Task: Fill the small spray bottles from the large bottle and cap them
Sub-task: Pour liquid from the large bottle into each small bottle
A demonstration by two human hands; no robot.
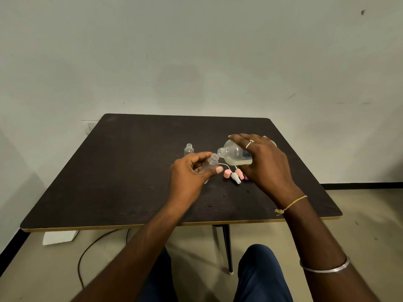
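My right hand (265,164) grips the large clear bottle (234,154), tipped on its side with pale liquid pooled along its lower wall and its open neck pointing left. My left hand (189,175) holds a small clear spray bottle (210,163), tilted, its open mouth just below and beside the large bottle's neck. A second small bottle (188,149) stands upright and uncapped behind my left hand. Pink caps (227,173) and a white spray head (236,177) with a thin dip tube lie on the table between my hands.
The dark square table (130,171) stands against a pale wall. A purple piece (246,178) peeks out under my right hand. Below the front edge are a table leg, a black cable and a white box on the floor.
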